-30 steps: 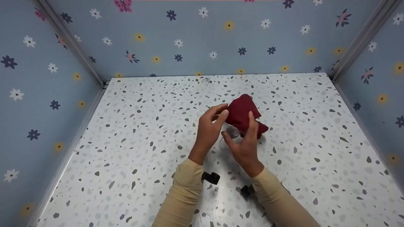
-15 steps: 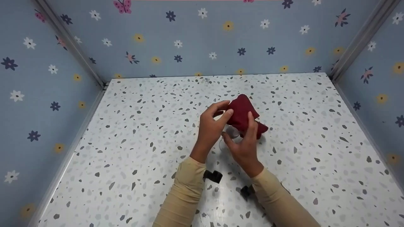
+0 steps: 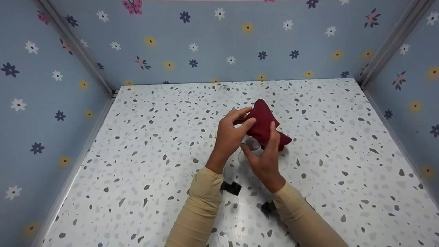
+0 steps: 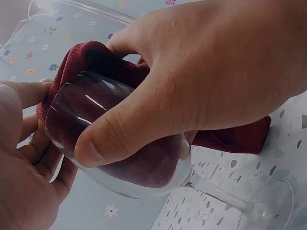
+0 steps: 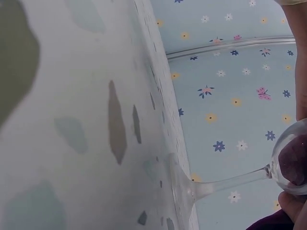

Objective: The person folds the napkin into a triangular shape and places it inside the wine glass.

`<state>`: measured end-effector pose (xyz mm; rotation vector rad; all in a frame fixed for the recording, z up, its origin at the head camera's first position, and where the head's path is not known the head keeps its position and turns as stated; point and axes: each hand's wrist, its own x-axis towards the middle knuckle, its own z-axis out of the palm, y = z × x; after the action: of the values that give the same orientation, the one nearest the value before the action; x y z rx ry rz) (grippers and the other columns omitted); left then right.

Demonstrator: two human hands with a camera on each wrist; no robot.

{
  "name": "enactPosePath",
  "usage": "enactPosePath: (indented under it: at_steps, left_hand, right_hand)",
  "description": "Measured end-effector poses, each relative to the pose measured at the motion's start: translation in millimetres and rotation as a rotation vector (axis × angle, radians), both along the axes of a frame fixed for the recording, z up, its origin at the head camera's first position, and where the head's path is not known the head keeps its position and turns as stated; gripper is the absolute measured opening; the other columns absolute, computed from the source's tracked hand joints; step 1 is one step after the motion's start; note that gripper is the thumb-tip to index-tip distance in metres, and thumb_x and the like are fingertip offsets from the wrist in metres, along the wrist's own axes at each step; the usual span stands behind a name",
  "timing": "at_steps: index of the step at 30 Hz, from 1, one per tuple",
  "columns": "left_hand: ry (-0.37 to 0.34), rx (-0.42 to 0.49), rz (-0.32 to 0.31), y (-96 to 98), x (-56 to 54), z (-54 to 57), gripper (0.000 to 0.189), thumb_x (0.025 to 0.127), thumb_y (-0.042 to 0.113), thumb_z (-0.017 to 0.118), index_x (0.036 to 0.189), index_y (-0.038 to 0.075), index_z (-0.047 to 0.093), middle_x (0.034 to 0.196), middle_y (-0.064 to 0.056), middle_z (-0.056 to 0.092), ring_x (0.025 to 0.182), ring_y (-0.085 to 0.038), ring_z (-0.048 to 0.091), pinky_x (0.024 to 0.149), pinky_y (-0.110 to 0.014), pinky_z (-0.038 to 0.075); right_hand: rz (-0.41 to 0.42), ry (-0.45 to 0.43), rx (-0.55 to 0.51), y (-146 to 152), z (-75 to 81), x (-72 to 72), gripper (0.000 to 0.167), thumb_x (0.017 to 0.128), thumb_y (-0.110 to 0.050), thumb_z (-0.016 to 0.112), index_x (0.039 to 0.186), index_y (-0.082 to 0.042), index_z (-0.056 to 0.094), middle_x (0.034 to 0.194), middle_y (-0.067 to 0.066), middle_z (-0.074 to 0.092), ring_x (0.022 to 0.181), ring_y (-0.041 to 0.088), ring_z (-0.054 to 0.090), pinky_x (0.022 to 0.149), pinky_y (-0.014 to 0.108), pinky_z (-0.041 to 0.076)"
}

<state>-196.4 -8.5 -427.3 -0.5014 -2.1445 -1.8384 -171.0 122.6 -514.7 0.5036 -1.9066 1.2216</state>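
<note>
A clear wine glass has its foot at the speckled tabletop. Dark red cloth wraps over its rim, and red shows through the bowl. My right hand grips the bowl, its thumb on the near side of the glass in the left wrist view and its fingers on the far side. My left hand holds the cloth at the rim between thumb and fingers. A loose end of the cloth hangs to the right of the glass. In the right wrist view the stem and foot show plainly, with the bowl cut off by the frame edge.
The white speckled tabletop spreads around both hands. Blue flowered panels enclose it at the back and both sides, with metal posts at the corners. Black wrist cameras sit at the tan sleeves.
My left hand has shifted slightly right and away from me, its thumb now over the cloth. The cloth's upper tip has moved left and back. My right hand and the glass stay put.
</note>
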Motion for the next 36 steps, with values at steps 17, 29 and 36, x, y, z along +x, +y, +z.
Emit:
enactPosePath:
  at_steps: [17, 29, 36]
  left_hand:
    - [-0.053, 0.212, 0.048, -4.4, 4.6, -7.5, 0.023, 0.098, 0.007, 0.064, 0.119, -0.003, 0.067, 0.11, -0.012, 0.068, 0.1, -0.021, 0.064, 0.089, -0.035, 0.052]
    - [-0.017, 0.272, -0.012, -8.1, 4.2, -8.4, 0.027, 0.098, 0.011, 0.064, 0.122, -0.002, 0.061, 0.107, -0.011, 0.07, 0.098, -0.021, 0.066, 0.083, -0.035, 0.052]
    - [0.029, 0.155, 0.008, -4.7, 11.8, -1.5, 0.039, 0.098, 0.012, 0.061, 0.136, 0.006, 0.052, 0.106, -0.003, 0.069, 0.104, -0.015, 0.065, 0.098, -0.036, 0.048]
  right_hand:
    - [0.019, -0.052, -0.031, 0.4, -0.4, -0.3, 0.103, 0.08, -0.017, 0.087, 0.155, 0.004, 0.019, 0.139, 0.018, 0.042, 0.11, 0.024, 0.054, 0.083, 0.035, 0.052]
    - [0.037, -0.079, -0.049, 0.9, 2.4, 0.5, 0.099, 0.08, -0.017, 0.087, 0.154, -0.002, 0.024, 0.14, 0.015, 0.043, 0.104, 0.022, 0.053, 0.074, 0.042, 0.05]
    - [0.018, -0.074, -0.056, -3.6, 8.9, 5.1, 0.094, 0.074, -0.007, 0.089, 0.147, 0.003, 0.031, 0.132, 0.019, 0.047, 0.099, 0.023, 0.055, 0.075, 0.036, 0.048]
